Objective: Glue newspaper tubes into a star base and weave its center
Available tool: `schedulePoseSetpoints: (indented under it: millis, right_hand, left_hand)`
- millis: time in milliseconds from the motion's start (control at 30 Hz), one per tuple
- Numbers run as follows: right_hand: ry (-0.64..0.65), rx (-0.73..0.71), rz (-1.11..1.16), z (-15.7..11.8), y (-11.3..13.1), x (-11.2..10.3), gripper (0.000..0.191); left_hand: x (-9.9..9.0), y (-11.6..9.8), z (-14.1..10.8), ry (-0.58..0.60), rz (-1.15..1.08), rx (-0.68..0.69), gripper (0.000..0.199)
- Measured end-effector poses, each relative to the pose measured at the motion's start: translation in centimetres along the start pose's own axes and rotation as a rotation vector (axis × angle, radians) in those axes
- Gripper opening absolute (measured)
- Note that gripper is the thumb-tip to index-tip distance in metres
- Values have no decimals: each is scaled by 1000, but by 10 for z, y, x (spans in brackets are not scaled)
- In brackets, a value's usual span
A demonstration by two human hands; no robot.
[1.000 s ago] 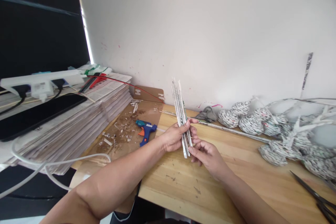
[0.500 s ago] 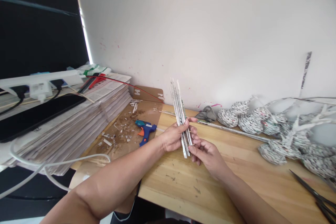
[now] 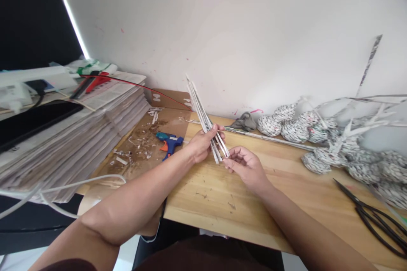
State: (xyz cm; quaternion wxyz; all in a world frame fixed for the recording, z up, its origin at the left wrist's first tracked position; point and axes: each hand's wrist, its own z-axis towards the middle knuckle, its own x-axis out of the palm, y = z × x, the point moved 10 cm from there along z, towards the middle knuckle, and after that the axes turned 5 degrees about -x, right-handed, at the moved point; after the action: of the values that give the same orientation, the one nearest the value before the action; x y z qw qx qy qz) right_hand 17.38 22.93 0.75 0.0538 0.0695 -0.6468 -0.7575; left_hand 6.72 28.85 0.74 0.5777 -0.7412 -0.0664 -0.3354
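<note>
A bundle of thin rolled newspaper sticks leans up and to the left above the wooden table. My left hand is closed around its lower part, thumb across the front. At the bundle's bottom end, the thumb and fingers of my right hand pinch the tip of one or more sticks; exactly how many is hidden. A blue glue gun with an orange trigger lies left of my hands on a brown board strewn with paper scraps.
Woven newspaper balls and white branch-like pieces sit along the wall on the right. Black scissors lie at the table's right. Stacked newspapers stand at left, carrying a phone. A long paper stick lies behind my hands.
The bundle has tipped further to the left, and its lower end has swung up toward the right. My right hand still works at that end. The whole view has shifted somewhat.
</note>
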Motion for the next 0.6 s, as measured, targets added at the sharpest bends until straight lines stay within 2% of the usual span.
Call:
schedulePoseSetpoints:
  millis: [200, 500, 600]
  right_hand:
    - [-69, 20, -5, 0, -5, -7, 26]
    - [69, 140, 27, -4, -11, 8, 28]
    - [70, 214, 76, -6, -17, 9, 29]
  left_hand:
    - [-1, 2, -1, -29, 37, -15, 43]
    - [8, 2, -2, 72, 175, -10, 46]
    - [10, 1, -3, 99, 210, 7, 43]
